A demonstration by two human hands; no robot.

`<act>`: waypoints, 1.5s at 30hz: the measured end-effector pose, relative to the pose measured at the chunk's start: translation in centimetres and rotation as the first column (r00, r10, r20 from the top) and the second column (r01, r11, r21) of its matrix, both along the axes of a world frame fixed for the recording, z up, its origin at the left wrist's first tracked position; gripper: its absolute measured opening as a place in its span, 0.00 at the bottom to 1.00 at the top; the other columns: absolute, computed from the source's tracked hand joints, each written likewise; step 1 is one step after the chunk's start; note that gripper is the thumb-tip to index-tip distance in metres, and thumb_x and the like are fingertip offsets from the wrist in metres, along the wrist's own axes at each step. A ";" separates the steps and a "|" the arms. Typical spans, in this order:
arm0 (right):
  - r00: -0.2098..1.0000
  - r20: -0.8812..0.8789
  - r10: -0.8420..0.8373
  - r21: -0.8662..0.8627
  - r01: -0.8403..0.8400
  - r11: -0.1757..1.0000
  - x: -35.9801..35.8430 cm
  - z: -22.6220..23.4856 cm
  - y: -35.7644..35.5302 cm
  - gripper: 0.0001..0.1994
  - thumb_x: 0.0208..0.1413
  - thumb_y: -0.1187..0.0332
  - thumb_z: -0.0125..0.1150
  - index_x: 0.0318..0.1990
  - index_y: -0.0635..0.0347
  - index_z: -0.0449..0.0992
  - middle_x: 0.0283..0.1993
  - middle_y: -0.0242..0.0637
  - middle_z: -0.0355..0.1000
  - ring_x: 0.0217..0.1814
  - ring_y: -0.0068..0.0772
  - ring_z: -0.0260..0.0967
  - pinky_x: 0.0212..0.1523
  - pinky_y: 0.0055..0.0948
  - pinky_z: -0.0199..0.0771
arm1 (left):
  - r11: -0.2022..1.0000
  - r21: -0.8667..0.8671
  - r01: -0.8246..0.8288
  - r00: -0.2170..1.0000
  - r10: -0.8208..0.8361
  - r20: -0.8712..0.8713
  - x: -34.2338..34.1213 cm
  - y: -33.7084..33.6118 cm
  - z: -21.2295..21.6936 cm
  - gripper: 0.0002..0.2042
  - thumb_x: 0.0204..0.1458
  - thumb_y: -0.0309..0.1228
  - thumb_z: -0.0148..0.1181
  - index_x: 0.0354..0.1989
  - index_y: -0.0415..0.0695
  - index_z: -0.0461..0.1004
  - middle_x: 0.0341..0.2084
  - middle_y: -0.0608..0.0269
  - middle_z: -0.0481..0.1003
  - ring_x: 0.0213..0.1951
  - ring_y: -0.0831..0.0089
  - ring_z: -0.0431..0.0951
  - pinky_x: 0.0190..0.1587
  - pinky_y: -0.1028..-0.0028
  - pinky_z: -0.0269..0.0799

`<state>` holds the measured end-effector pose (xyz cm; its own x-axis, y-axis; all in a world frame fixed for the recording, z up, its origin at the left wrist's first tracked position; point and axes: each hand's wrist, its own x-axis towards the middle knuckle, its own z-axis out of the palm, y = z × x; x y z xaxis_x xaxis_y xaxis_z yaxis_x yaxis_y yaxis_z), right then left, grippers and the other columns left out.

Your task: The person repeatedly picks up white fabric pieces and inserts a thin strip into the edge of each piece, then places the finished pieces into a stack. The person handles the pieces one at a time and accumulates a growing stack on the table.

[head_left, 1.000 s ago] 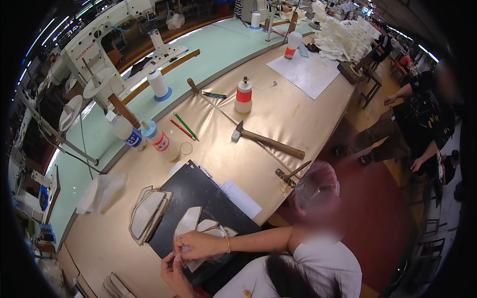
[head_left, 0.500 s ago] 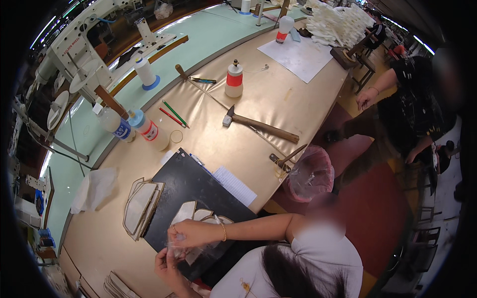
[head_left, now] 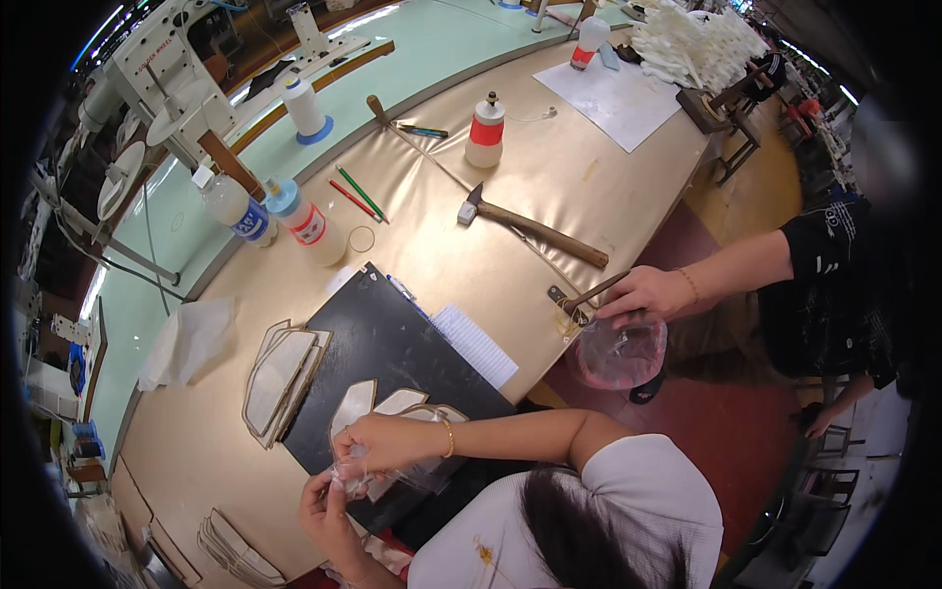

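My right hand, with a bracelet at its wrist, is closed on a piece of clear plastic film. My left hand pinches the same film just below it, with thumb and fingers pressed together. Both hands are over the lower part of a black board. Curved pale panels with brown edges lie on this board under and beyond my right hand, partly hidden by it. Left of the board, a stack of similar panels rests on the table.
A co-worker's hand is at the handle of a small tool by the table edge, above a clear plastic-lined bin. Farther off are a hammer, bottles, pencils and lined paper. More panels lie near left.
The co-worker has moved in from the right, and their hand now reaches the small tool's handle at the table edge. My hands stay together on the film with little movement. The view has shifted slightly.
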<state>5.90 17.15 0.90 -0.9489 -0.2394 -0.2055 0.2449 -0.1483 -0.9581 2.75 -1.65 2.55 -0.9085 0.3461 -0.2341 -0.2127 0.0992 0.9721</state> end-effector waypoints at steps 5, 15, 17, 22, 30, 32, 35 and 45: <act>0.993 0.011 -0.121 -0.200 0.121 0.972 0.2 -1.0 1.0 0.08 0.53 0.70 0.57 0.28 0.62 0.66 0.29 0.37 0.73 0.29 0.24 0.75 0.25 0.22 0.74 | 0.995 0.089 -0.040 0.999 0.040 0.008 -0.9 -0.8 -0.4 0.10 0.52 0.27 0.62 0.38 0.33 0.71 0.29 0.56 0.74 0.25 0.71 0.77 0.26 0.76 0.76; 0.968 0.090 -0.235 -0.456 0.250 0.854 0.9 -1.0 3.3 0.11 0.49 0.71 0.63 0.32 0.61 0.65 0.34 0.40 0.73 0.31 0.27 0.74 0.33 0.22 0.73 | 0.995 0.074 -0.074 0.995 0.079 -0.065 -2.2 -1.9 -0.2 0.10 0.53 0.27 0.61 0.38 0.33 0.71 0.29 0.57 0.73 0.25 0.71 0.75 0.27 0.76 0.75; 0.964 0.046 -0.261 -0.373 0.259 0.891 0.8 -1.1 3.1 0.13 0.48 0.67 0.66 0.32 0.61 0.66 0.33 0.40 0.73 0.32 0.30 0.74 0.33 0.25 0.72 | 0.998 0.038 -0.041 0.994 0.045 -0.101 -2.3 -1.7 0.1 0.08 0.54 0.25 0.60 0.37 0.33 0.72 0.29 0.59 0.71 0.26 0.72 0.75 0.28 0.76 0.75; 0.955 -0.183 -0.235 0.283 0.280 0.917 0.8 0.0 2.9 0.23 0.40 0.52 0.72 0.32 0.62 0.69 0.30 0.40 0.73 0.34 0.36 0.73 0.37 0.34 0.71 | 0.998 -0.035 0.050 0.965 -0.057 -0.257 -2.1 -1.2 1.4 0.05 0.54 0.22 0.58 0.36 0.33 0.72 0.30 0.62 0.68 0.30 0.76 0.72 0.30 0.77 0.75; 0.964 -0.209 -0.162 0.192 0.203 0.960 1.4 -0.7 6.0 0.13 0.49 0.63 0.63 0.26 0.61 0.68 0.30 0.39 0.74 0.39 0.31 0.75 0.36 0.30 0.72 | 0.999 0.012 0.049 0.972 -0.045 -0.231 -3.3 -1.5 0.9 0.05 0.55 0.22 0.57 0.37 0.33 0.71 0.30 0.62 0.69 0.30 0.75 0.73 0.31 0.77 0.75; 0.954 -0.077 -0.289 -0.138 0.277 0.951 1.9 0.0 6.9 0.11 0.52 0.67 0.61 0.25 0.59 0.66 0.37 0.42 0.74 0.42 0.33 0.75 0.37 0.30 0.75 | 0.999 0.051 0.011 0.983 -0.002 -0.181 -3.8 -1.1 0.6 0.06 0.55 0.22 0.57 0.37 0.33 0.71 0.29 0.61 0.70 0.28 0.74 0.74 0.31 0.76 0.76; 0.892 0.052 -0.449 -0.393 0.431 0.812 2.5 1.7 9.2 0.07 0.54 0.74 0.56 0.27 0.57 0.64 0.41 0.49 0.74 0.45 0.43 0.76 0.38 0.32 0.80 | 0.987 0.131 -0.090 0.983 0.110 -0.148 -5.1 -0.6 0.0 0.07 0.55 0.24 0.58 0.38 0.33 0.71 0.28 0.60 0.72 0.25 0.71 0.76 0.29 0.76 0.76; 0.592 -0.049 -0.804 -0.353 0.743 0.569 3.8 2.3 13.2 0.08 0.55 0.75 0.55 0.29 0.55 0.61 0.32 0.45 0.74 0.32 0.37 0.76 0.29 0.27 0.79 | 0.887 -0.185 -0.424 0.865 0.335 -0.373 -11.0 -1.1 -4.1 0.19 0.51 0.27 0.64 0.50 0.38 0.66 0.35 0.63 0.64 0.23 0.79 0.69 0.20 0.81 0.65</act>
<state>9.69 30.33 3.16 -0.8039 0.5916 -0.0611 -0.2636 -0.4465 -0.8551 -8.29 -2.77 -1.51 -0.9954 -0.0722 0.0624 0.0356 0.3256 0.9448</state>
